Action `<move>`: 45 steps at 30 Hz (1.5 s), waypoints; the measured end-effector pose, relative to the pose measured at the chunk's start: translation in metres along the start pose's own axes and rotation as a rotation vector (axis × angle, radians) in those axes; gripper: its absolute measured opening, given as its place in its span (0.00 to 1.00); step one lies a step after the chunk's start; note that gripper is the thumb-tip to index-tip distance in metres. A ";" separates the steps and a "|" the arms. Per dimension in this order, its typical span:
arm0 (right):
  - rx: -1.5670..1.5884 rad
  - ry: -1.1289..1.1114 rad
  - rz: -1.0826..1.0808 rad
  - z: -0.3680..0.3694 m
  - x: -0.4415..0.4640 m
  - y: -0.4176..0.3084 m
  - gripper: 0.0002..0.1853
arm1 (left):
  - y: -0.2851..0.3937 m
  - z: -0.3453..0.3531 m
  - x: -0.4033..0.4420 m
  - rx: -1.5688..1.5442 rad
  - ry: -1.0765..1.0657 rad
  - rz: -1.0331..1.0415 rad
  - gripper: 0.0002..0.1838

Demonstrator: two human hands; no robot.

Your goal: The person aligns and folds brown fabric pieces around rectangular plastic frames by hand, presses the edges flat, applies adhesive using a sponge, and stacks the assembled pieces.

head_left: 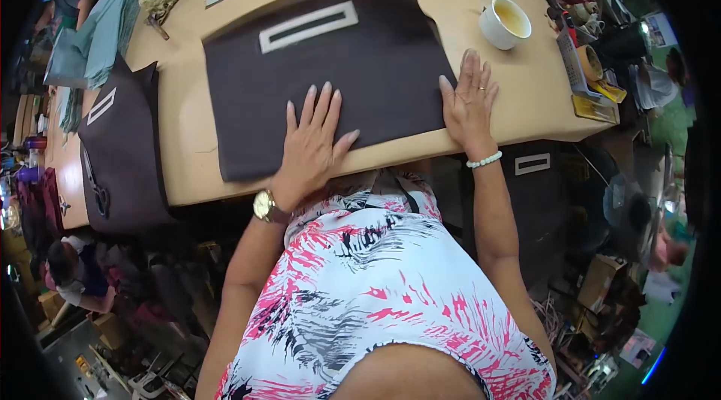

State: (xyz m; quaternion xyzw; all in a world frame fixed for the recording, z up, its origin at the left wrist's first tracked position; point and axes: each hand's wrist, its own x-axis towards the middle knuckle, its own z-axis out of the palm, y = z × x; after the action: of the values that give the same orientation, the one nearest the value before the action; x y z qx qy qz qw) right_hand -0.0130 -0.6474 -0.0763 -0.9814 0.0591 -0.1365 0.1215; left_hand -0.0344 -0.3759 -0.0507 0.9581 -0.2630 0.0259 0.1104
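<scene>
A dark brown fabric piece (375, 62) lies spread on the tan table in front of me. Near its far edge sits a pale rectangular strip (309, 27) framing a dark slot. My left hand (314, 137) rests flat on the fabric's near part, fingers spread, a gold watch on that wrist. At the fabric's right edge, my right hand (469, 103) lies with fingers stretched out, partly on the table; it wears a ring and a beaded bracelet. Neither hand grips anything.
A white cup (504, 22) of yellowish liquid stands beyond my right hand. Scissors (95, 186) lie on another dark piece (128, 148) at left. A basket (574, 62) of supplies sits at the right edge. Other people are at left.
</scene>
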 end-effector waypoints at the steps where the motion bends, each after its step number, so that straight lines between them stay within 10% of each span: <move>1: -0.013 0.006 -0.001 0.000 -0.001 0.000 0.37 | -0.004 -0.002 0.006 0.024 -0.006 0.022 0.33; 8: -0.022 0.051 -0.024 0.007 0.000 0.002 0.36 | 0.064 0.031 0.037 -0.248 0.038 0.353 0.40; 19: -0.087 0.005 -0.043 0.001 -0.001 -0.001 0.37 | -0.068 -0.040 -0.116 0.066 -0.045 -0.218 0.31; 27: 0.109 0.019 -0.090 -0.017 0.051 -0.030 0.49 | -0.109 -0.049 -0.040 -0.083 0.396 -0.354 0.16; 36: 0.110 0.217 0.037 0.017 0.161 -0.036 0.41 | -0.124 -0.057 0.000 -0.094 0.311 -0.354 0.14; 45: 0.368 0.319 -0.004 0.011 0.085 -0.042 0.43 | -0.151 -0.042 0.034 -0.010 0.491 -0.646 0.20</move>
State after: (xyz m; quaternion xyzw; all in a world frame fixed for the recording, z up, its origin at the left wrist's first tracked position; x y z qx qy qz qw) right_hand 0.0749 -0.6172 -0.0543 -0.9089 0.0500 -0.2984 0.2870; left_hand 0.0720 -0.2567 -0.0357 0.9562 0.0858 0.2168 0.1770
